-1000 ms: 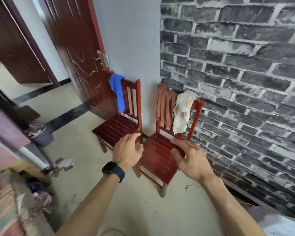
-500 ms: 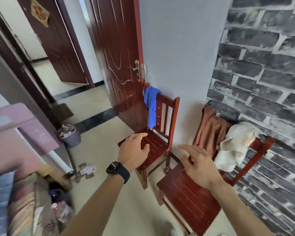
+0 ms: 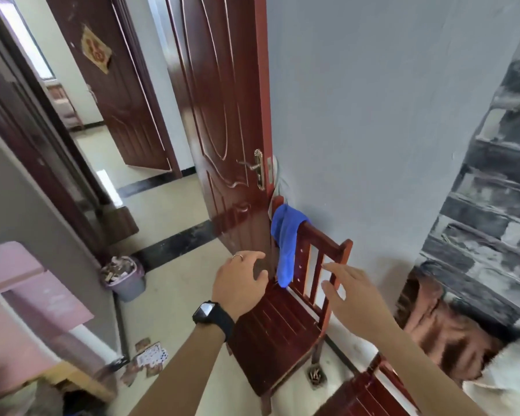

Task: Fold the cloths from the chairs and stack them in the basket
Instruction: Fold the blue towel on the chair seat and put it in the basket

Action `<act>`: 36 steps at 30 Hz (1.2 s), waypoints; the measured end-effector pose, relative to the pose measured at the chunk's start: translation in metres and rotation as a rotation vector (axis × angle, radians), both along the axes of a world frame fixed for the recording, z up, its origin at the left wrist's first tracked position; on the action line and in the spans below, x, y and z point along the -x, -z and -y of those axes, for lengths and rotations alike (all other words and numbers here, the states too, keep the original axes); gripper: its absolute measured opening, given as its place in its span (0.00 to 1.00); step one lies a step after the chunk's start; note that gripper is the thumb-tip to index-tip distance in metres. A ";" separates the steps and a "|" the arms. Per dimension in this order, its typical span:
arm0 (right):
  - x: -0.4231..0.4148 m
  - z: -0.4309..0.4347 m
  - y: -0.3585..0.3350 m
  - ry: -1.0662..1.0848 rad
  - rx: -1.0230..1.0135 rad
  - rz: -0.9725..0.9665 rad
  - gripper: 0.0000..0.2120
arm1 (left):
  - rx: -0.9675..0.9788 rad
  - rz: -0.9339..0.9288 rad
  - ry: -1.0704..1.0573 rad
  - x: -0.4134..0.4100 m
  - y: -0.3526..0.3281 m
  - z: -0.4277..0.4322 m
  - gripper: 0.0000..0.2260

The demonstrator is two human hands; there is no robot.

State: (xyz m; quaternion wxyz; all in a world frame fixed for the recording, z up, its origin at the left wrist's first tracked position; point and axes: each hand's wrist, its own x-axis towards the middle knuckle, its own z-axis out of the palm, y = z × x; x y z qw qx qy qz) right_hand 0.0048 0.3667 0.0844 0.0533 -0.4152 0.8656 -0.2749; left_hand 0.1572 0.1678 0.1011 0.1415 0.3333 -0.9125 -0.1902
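Left hand (image 3: 240,285) near blue cloth (image 3: 285,244), empty

Glossy wooden chair (image 3: 282,328), seemingly soft blue cloth (image 3: 285,238)

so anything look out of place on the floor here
Yes. What look like playing cards lie scattered on the floor left of the chair, and the purple bin is heaped full.

Bright daylight via far doorway; edges warped, motion blur lower right.
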 end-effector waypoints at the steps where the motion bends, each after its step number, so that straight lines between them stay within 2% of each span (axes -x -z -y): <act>1: 0.013 0.016 0.003 0.010 -0.018 -0.014 0.20 | 0.002 0.004 0.008 0.013 0.003 0.015 0.19; 8: 0.107 0.139 0.042 0.103 -0.219 -0.087 0.27 | -0.044 0.080 0.119 0.122 0.028 0.137 0.19; 16: 0.163 0.218 0.111 0.368 -0.596 0.088 0.39 | -0.103 0.309 0.371 0.244 0.068 0.232 0.24; 20: 0.152 0.223 0.146 0.457 -0.588 0.003 0.45 | -0.089 0.351 0.455 0.297 0.095 0.249 0.34; 23: 0.150 0.226 0.155 0.496 -0.581 -0.032 0.46 | -0.039 0.418 0.488 0.323 0.120 0.246 0.39; 25: 0.150 0.226 0.158 0.505 -0.593 -0.020 0.46 | 0.019 0.398 0.475 0.328 0.135 0.242 0.37; 29: 0.148 0.227 0.164 0.535 -0.577 -0.012 0.46 | 0.123 0.266 0.538 0.333 0.147 0.250 0.22; 31: 0.147 0.224 0.164 0.541 -0.579 0.015 0.46 | -0.016 0.233 0.540 0.335 0.140 0.261 0.17; 34: 0.152 0.227 0.150 0.546 -0.571 0.119 0.45 | -0.393 0.159 0.522 0.333 0.112 0.276 0.11; 36: 0.156 0.233 0.127 0.591 -0.434 0.246 0.42 | -0.641 0.095 0.540 0.325 0.079 0.278 0.10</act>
